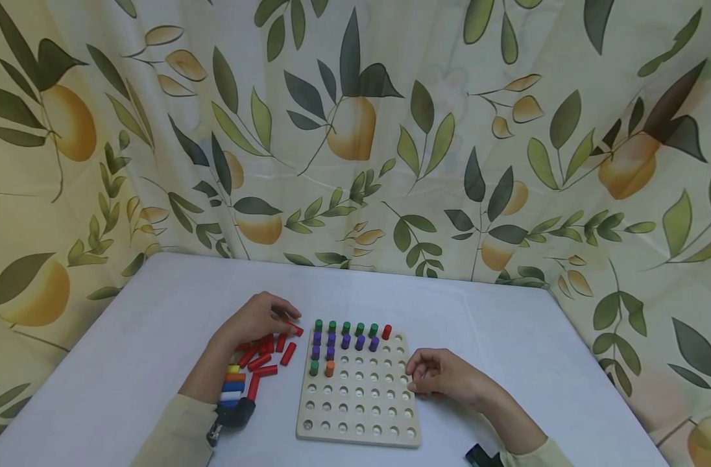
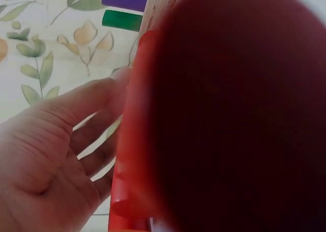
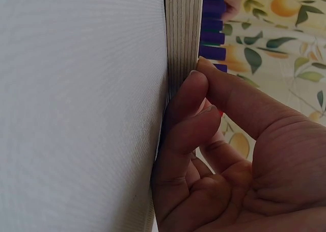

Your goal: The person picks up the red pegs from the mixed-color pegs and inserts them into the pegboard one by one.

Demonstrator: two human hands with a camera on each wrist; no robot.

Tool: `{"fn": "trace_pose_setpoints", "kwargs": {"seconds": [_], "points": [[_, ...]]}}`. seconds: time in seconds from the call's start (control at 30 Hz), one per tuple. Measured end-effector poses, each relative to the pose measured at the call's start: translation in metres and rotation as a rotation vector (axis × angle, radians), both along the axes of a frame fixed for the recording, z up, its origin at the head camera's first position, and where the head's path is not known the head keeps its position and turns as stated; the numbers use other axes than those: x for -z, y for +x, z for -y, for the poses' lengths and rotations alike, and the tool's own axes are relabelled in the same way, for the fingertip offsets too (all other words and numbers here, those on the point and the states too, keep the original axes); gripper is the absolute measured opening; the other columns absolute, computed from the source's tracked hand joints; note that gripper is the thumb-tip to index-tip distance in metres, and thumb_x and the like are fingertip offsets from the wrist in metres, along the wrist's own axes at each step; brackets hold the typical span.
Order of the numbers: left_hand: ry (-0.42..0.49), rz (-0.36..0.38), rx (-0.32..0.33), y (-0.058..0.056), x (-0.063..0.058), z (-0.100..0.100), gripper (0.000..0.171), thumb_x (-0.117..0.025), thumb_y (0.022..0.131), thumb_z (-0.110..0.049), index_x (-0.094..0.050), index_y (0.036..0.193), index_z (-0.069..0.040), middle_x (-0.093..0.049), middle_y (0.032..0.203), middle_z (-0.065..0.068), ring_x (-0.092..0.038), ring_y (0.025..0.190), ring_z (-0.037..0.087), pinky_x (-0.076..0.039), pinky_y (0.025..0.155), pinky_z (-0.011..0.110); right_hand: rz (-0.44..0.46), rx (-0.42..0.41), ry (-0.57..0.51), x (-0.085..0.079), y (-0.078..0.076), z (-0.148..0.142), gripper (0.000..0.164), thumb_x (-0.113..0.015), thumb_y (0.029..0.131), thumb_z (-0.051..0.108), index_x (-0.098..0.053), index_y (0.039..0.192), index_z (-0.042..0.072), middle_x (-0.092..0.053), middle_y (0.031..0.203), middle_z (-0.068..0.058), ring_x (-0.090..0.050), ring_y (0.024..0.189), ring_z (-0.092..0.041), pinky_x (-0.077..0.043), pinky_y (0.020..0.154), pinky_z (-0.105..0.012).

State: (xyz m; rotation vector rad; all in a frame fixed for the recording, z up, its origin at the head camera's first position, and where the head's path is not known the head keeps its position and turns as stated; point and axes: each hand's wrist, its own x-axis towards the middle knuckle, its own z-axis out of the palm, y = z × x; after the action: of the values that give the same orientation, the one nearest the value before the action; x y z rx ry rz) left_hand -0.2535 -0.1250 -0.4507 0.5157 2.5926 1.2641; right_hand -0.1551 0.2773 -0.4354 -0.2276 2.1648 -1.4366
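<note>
The left hand (image 1: pixel 261 318) is at a red peg (image 1: pixel 297 329) near the far left corner of the pale pegboard (image 1: pixel 351 418); its fingertips are hidden, so I cannot tell if they pinch it. The right hand (image 1: pixel 449 376), with fingers bent, pinches the right edge of the pegboard, which lies on the table (image 1: pixel 478 324). Other loose red pegs (image 1: pixel 288 354) lie left of it, and a red peg stands at the end of the far green row (image 1: pixel 346 327).

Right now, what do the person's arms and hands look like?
Left sleeve and right sleeve are pale beige. Left wrist camera and right wrist camera are black. Left hand and right hand wear no gloves.
</note>
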Motion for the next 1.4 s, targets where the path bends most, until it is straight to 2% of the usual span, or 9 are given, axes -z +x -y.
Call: {"fn": "trace_pose_setpoints", "kwargs": {"seconds": [0.23,0.47,0.97,1.4], "points": [[-0.070,-0.021,-0.024,0.001,-0.001,-0.006,0.025,-0.089,0.082,-0.010,-0.082,0.104,-0.017,-0.070,0.099,-0.005,-0.062,0.095,0.020,-0.055,0.085,0.039,0.007,0.016,0.006,-0.001,0.000,0.000,0.026,-0.082,0.089,0.009,-0.065,0.106,0.000,-0.059,0.085,-0.008,-0.055,0.072,-0.020,-0.043,0.058,-0.026],[-0.085,-0.004,-0.038,0.005,-0.005,-0.009,0.024,-0.089,0.080,-0.007,-0.082,0.102,-0.016,-0.069,0.100,-0.004,-0.061,0.096,0.021,-0.056,0.084,0.039,0.008,0.005,-0.013,0.001,0.000,0.000,0.026,-0.081,0.089,0.008,-0.064,0.106,0.000,-0.059,0.084,-0.008,-0.055,0.071,-0.020,-0.043,0.058,-0.026],[-0.126,-0.028,-0.020,0.009,-0.006,-0.016,0.023,-0.088,0.080,-0.003,-0.083,0.099,-0.014,-0.064,0.095,-0.003,-0.060,0.088,0.017,-0.055,0.075,0.032,0.004,0.013,0.003,0.004,0.000,0.000,0.026,-0.083,0.088,0.011,-0.065,0.105,0.001,-0.061,0.084,-0.008,-0.056,0.070,-0.020,-0.042,0.057,-0.026],[-0.152,-0.051,-0.005,0.010,-0.007,-0.018,0.018,-0.089,0.080,-0.006,-0.083,0.095,-0.015,-0.063,0.093,-0.003,-0.059,0.089,0.017,-0.055,0.077,0.032,0.000,0.012,0.014,0.002,0.000,0.000,0.025,-0.082,0.088,0.011,-0.066,0.105,0.002,-0.061,0.083,-0.008,-0.057,0.070,-0.020,-0.042,0.057,-0.027]]}}
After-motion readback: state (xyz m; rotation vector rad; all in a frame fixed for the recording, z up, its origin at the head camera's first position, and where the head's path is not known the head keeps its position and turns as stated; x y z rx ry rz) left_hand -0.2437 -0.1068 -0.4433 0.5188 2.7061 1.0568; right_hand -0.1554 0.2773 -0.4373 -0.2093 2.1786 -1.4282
